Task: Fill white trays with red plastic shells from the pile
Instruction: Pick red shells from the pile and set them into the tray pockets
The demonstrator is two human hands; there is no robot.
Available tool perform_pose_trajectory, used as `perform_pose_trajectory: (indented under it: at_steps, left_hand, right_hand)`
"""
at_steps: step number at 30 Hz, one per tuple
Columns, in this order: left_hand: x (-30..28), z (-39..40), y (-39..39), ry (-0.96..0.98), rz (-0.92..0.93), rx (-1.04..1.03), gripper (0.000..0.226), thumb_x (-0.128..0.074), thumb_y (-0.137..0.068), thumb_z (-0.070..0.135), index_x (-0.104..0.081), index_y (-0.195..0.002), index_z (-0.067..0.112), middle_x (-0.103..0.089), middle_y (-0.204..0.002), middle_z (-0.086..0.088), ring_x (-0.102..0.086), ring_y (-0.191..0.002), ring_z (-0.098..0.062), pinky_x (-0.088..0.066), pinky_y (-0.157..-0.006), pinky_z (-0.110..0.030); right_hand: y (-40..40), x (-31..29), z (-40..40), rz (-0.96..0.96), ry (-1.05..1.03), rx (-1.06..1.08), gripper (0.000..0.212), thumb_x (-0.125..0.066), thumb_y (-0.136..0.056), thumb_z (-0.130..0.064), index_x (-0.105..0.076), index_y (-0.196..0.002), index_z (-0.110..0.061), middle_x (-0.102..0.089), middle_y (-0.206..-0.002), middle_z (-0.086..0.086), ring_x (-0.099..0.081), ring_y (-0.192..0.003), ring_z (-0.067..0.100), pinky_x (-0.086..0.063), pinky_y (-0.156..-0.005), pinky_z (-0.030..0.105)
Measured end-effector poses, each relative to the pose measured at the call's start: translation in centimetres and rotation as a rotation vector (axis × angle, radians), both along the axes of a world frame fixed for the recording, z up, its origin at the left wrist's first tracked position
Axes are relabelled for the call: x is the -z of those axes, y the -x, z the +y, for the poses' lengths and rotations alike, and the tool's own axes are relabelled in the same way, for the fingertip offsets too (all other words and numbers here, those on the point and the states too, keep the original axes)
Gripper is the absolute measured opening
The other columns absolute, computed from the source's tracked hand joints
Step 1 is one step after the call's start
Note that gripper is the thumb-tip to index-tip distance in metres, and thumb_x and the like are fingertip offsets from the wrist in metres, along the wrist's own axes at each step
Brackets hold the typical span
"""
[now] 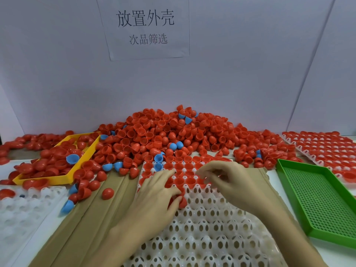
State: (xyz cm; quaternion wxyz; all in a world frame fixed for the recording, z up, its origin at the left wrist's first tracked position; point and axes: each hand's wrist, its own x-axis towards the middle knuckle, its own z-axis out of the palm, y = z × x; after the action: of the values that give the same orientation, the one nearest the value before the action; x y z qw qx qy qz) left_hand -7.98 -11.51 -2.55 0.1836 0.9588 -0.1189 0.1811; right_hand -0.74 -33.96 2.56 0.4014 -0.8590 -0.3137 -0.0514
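My left hand [159, 191] curls around a few red shells [182, 202], thumb and fingers bunched on them right at the edge of the filled rows. My right hand [227, 180] hovers just to the right over the same row, fingertips [202, 173] drawn together as if pinching one shell, though I cannot tell for sure that anything sits between them; they blur against the red below.

Both hands work over the white tray [208, 228] in the middle. Its far rows already hold shells, open side up; the near rows are bare cups. One blue shell [158, 166] sits in a far-left cup and, to my mind, does not belong there.

To do this step well, I should feed shells singly from the left hand to the right, turn each one mouth up, and press it down into the next bare cup until it seats level, working along the row without skipping.

The pile [173, 132] lies just beyond the tray, against the back wall, with blue ones mixed in. A yellow tray [57, 179] of shells stands far left, a green tray [317, 199] to the right, and a filled white tray [325, 149] far right.
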Motion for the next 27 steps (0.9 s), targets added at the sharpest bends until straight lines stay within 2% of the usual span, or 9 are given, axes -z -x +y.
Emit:
perform_pose_trajectory:
  at_steps: [2,4,6,9,14,16,20,24,27]
  left_hand:
    - [0.1,0.1,0.2,-0.03,-0.002,0.043,0.033,-0.046,-0.105,0.044,-0.068,-0.127,0.033,-0.031,-0.16,0.017,-0.015,-0.149,0.002,0.003,-0.11,-0.009]
    - [-0.1,0.1,0.2,0.015,-0.039,0.057,0.032,-0.053,-0.103,0.041,-0.068,-0.129,0.029,-0.049,-0.147,0.018,-0.031,-0.139,0.007,-0.001,-0.106,-0.001]
    - [-0.7,0.0,0.3,0.072,-0.076,0.069,0.025,-0.063,-0.099,0.036,-0.072,-0.121,0.027,-0.063,-0.127,0.019,-0.045,-0.123,0.01,-0.018,-0.104,0.001]
    - [-1.3,0.1,0.6,0.067,-0.076,0.158,0.021,-0.065,-0.096,0.04,-0.079,-0.106,0.028,-0.072,-0.107,0.019,-0.059,-0.107,0.005,-0.042,-0.1,-0.011]
    - [-1.3,-0.2,1.0,-0.008,-0.015,0.226,0.042,-0.045,-0.099,0.054,-0.075,-0.118,0.031,-0.067,-0.117,0.021,-0.054,-0.112,0.006,-0.034,-0.105,-0.008]
    - [-1.8,0.0,1.0,0.017,-0.012,0.211,0.04,-0.047,-0.1,0.054,-0.073,-0.12,0.031,-0.068,-0.119,0.021,-0.055,-0.113,0.005,-0.037,-0.103,-0.008]
    - [-2.6,1.0,0.9,0.05,-0.06,0.178,0.043,-0.045,-0.1,0.053,-0.078,-0.112,0.028,-0.071,-0.111,0.019,-0.06,-0.107,0.003,-0.044,-0.099,-0.012]
    - [-2.9,2.1,0.8,-0.217,-0.204,0.13,0.041,-0.045,-0.104,0.043,-0.077,-0.084,0.025,-0.067,-0.084,0.015,-0.06,-0.081,-0.004,-0.05,-0.082,-0.022]
    - [-3.2,2.9,0.6,-0.412,-0.221,0.093,0.041,-0.048,-0.105,0.04,-0.074,-0.077,0.026,-0.065,-0.077,0.014,-0.059,-0.076,-0.007,-0.052,-0.078,-0.025]
  right_hand:
    - [-0.3,-0.1,-0.7,-0.006,-0.009,0.031,0.032,-0.058,-0.1,-0.002,-0.079,-0.103,-0.027,-0.075,-0.093,-0.02,-0.072,-0.085,-0.001,-0.059,-0.077,0.019]
    - [-0.7,-0.1,-1.2,-0.013,-0.021,0.058,0.032,-0.058,-0.101,-0.003,-0.079,-0.102,-0.028,-0.076,-0.092,-0.018,-0.072,-0.086,0.0,-0.06,-0.078,0.022]
    - [-1.3,0.0,-1.6,-0.019,-0.029,0.081,0.031,-0.058,-0.101,-0.005,-0.079,-0.102,-0.028,-0.076,-0.092,-0.018,-0.073,-0.086,0.001,-0.061,-0.078,0.023]
    - [-2.1,0.1,-2.4,-0.032,-0.026,0.101,0.03,-0.059,-0.101,-0.008,-0.078,-0.102,-0.031,-0.075,-0.092,-0.021,-0.073,-0.087,0.003,-0.061,-0.076,0.025]
    - [-2.7,0.1,-2.3,-0.031,-0.049,0.13,0.032,-0.058,-0.101,-0.008,-0.077,-0.1,-0.034,-0.075,-0.092,-0.02,-0.073,-0.088,0.003,-0.06,-0.076,0.023]
    - [-3.2,-0.2,-1.1,-0.061,0.016,0.118,0.029,-0.06,-0.101,-0.011,-0.076,-0.101,-0.035,-0.075,-0.095,-0.023,-0.07,-0.092,-0.003,-0.057,-0.081,0.016]
    - [-5.5,-0.8,2.7,-0.096,0.251,0.057,0.027,-0.055,-0.104,-0.011,-0.073,-0.12,-0.022,-0.073,-0.12,-0.012,-0.066,-0.108,0.001,-0.053,-0.094,0.017]
    - [-9.5,-0.8,6.9,-0.139,0.471,0.048,0.049,-0.047,-0.1,0.007,-0.06,-0.141,-0.016,-0.061,-0.141,0.005,-0.058,-0.128,0.022,-0.05,-0.105,0.031]
    - [-12.1,-0.6,9.4,-0.175,0.558,0.021,0.076,-0.047,-0.089,0.018,-0.045,-0.153,-0.023,-0.051,-0.15,0.006,-0.051,-0.135,0.027,-0.049,-0.106,0.037]
